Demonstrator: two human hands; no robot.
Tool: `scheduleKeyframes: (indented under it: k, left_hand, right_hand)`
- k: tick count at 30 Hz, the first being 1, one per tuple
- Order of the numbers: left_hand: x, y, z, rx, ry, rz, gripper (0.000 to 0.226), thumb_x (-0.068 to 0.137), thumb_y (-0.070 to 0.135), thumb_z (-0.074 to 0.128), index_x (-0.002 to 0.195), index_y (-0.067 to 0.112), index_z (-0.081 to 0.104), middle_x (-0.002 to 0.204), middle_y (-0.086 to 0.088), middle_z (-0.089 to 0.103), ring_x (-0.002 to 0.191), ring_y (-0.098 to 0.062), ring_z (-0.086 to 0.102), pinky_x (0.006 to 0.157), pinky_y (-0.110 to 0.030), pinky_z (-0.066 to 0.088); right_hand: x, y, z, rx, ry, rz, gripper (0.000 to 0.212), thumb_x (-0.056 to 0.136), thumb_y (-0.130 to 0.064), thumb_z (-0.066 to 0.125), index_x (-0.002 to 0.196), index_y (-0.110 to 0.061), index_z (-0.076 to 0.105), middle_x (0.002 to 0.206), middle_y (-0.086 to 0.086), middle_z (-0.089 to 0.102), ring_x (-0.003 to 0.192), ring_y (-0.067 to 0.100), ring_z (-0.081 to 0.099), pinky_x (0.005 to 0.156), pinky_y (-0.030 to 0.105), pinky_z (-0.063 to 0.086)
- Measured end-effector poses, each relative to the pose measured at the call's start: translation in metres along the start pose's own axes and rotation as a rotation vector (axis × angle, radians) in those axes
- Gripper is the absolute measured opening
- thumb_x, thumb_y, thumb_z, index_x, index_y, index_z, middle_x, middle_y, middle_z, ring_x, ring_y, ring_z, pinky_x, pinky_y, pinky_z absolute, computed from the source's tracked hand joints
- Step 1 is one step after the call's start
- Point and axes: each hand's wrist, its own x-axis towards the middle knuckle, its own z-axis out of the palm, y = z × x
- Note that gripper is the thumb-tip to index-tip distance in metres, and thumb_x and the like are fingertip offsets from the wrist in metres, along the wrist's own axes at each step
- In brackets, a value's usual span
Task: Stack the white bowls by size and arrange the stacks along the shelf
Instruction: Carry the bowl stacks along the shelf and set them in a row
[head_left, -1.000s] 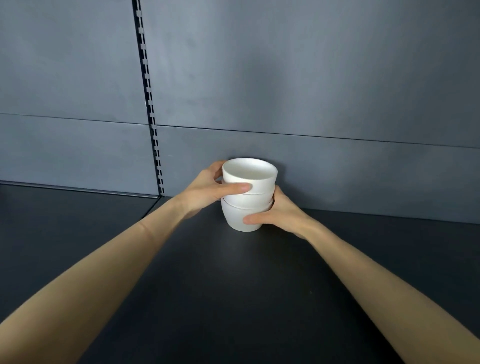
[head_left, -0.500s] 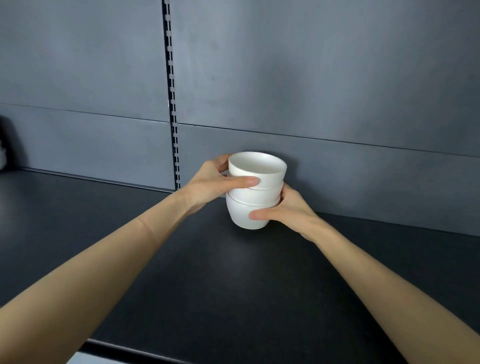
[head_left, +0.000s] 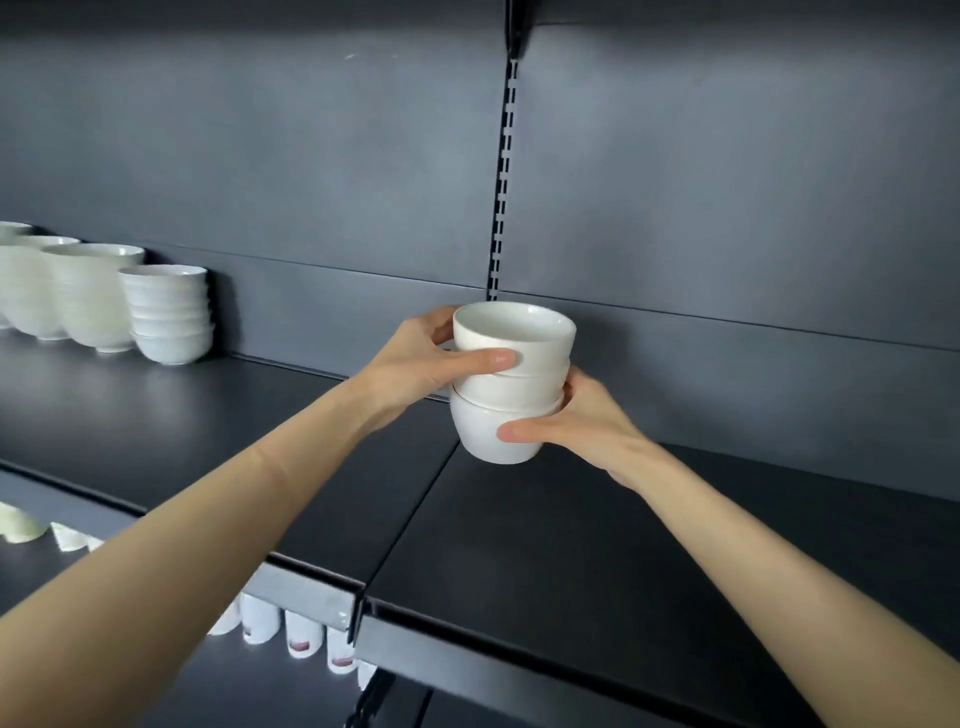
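Note:
A small stack of three white bowls (head_left: 511, 384) is held just above the dark shelf (head_left: 571, 530), near the seam between two shelf boards. My left hand (head_left: 421, 364) grips the top bowl from the left, thumb across its front. From the right, my right hand (head_left: 576, 423) grips the bottom bowl, its thumb on the front wall. Far left on the same shelf stand several taller stacks of white bowls (head_left: 169, 314), lined up along the back panel.
A slotted upright rail (head_left: 503, 171) runs up the grey back panel behind the held stack. Below the shelf edge, a lower shelf holds white cups (head_left: 298, 636) and more white ware (head_left: 21, 525) at the far left.
The held stack has come up off the shelf and moved left toward the seam. My view has swung left, bringing the far-left stacks and the lower shelf into sight.

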Motion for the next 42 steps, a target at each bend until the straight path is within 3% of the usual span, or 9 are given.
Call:
scheduleKeyframes:
  k: [3, 6, 10, 15, 23, 28, 34, 39, 42]
  left_hand:
    - [-0.027, -0.001, -0.049, -0.003, 0.022, 0.003, 0.069, 0.055, 0.043, 0.083, 0.118, 0.027, 0.06, 0.113, 0.011, 0.07, 0.106, -0.007, 0.066, 0.087, -0.034, 0.056]
    - [-0.054, -0.003, -0.105, 0.02, 0.041, -0.002, 0.075, 0.054, 0.044, 0.083, 0.122, 0.024, 0.059, 0.114, 0.01, 0.07, 0.106, -0.008, 0.066, 0.09, -0.034, 0.055]
    - [-0.083, -0.011, -0.173, 0.026, 0.057, -0.015, 0.067, 0.057, 0.039, 0.084, 0.118, 0.026, 0.06, 0.112, 0.011, 0.071, 0.106, -0.007, 0.066, 0.087, -0.029, 0.055]
    - [-0.095, -0.021, -0.241, 0.053, 0.07, -0.029, 0.079, 0.049, 0.048, 0.082, 0.121, 0.024, 0.059, 0.112, 0.01, 0.071, 0.105, -0.007, 0.066, 0.086, -0.03, 0.055]
    - [-0.069, -0.048, -0.32, 0.033, 0.094, -0.016, 0.072, 0.055, 0.041, 0.084, 0.12, 0.02, 0.06, 0.109, 0.008, 0.072, 0.101, -0.006, 0.068, 0.08, -0.025, 0.057]
    - [-0.039, -0.075, -0.36, 0.022, 0.092, -0.031, 0.043, 0.077, 0.023, 0.077, 0.117, 0.022, 0.061, 0.1, 0.012, 0.072, 0.086, 0.002, 0.068, 0.063, -0.012, 0.051]
    - [-0.002, -0.1, -0.402, 0.01, 0.064, -0.049, 0.047, 0.075, 0.025, 0.077, 0.119, 0.02, 0.06, 0.109, 0.01, 0.071, 0.098, -0.003, 0.067, 0.08, -0.021, 0.054]
    - [0.027, -0.128, -0.427, -0.002, -0.038, -0.057, 0.046, 0.078, 0.024, 0.075, 0.121, 0.019, 0.059, 0.112, 0.007, 0.071, 0.1, -0.004, 0.067, 0.078, -0.019, 0.055]
    - [0.043, -0.148, -0.438, -0.042, -0.114, -0.058, 0.033, 0.081, 0.018, 0.073, 0.112, 0.023, 0.061, 0.106, 0.007, 0.071, 0.092, -0.001, 0.068, 0.07, -0.016, 0.055]
  right_hand:
    - [0.006, -0.019, 0.051, -0.008, -0.015, 0.002, 0.068, 0.055, -0.017, 0.089, 0.114, -0.033, 0.058, 0.108, -0.013, 0.069, 0.1, 0.004, 0.065, 0.081, 0.027, 0.055]
    - [0.014, -0.039, 0.109, 0.004, -0.013, 0.009, 0.083, 0.047, -0.026, 0.089, 0.123, -0.026, 0.055, 0.11, -0.011, 0.068, 0.101, 0.005, 0.064, 0.083, 0.028, 0.055]
    - [0.022, -0.064, 0.181, 0.016, -0.045, -0.023, 0.071, 0.059, -0.012, 0.089, 0.121, -0.024, 0.056, 0.108, -0.011, 0.068, 0.098, 0.002, 0.064, 0.076, 0.02, 0.053]
    - [0.046, -0.084, 0.243, 0.025, -0.053, -0.015, 0.069, 0.059, -0.011, 0.089, 0.119, -0.024, 0.058, 0.108, -0.01, 0.07, 0.099, 0.006, 0.065, 0.08, 0.024, 0.054]
    - [0.117, -0.096, 0.297, -0.013, -0.092, -0.02, 0.05, 0.066, -0.006, 0.084, 0.094, -0.036, 0.057, 0.091, -0.023, 0.066, 0.076, -0.015, 0.062, 0.06, 0.005, 0.047]
    - [0.17, -0.087, 0.325, -0.041, -0.076, 0.009, 0.052, 0.064, -0.01, 0.086, 0.097, -0.037, 0.056, 0.095, -0.022, 0.066, 0.084, -0.009, 0.063, 0.065, 0.011, 0.049]
    - [0.217, -0.081, 0.351, -0.027, -0.054, 0.028, 0.053, 0.065, -0.007, 0.085, 0.093, -0.04, 0.054, 0.095, -0.023, 0.065, 0.081, -0.013, 0.06, 0.061, 0.005, 0.048]
    - [0.244, -0.07, 0.371, -0.024, 0.01, 0.079, 0.057, 0.064, -0.009, 0.086, 0.097, -0.041, 0.054, 0.1, -0.022, 0.066, 0.09, -0.009, 0.061, 0.068, 0.011, 0.05]
    - [0.255, -0.06, 0.384, -0.036, 0.083, 0.13, 0.059, 0.061, -0.01, 0.087, 0.1, -0.039, 0.054, 0.104, -0.018, 0.067, 0.097, -0.001, 0.063, 0.076, 0.018, 0.052]
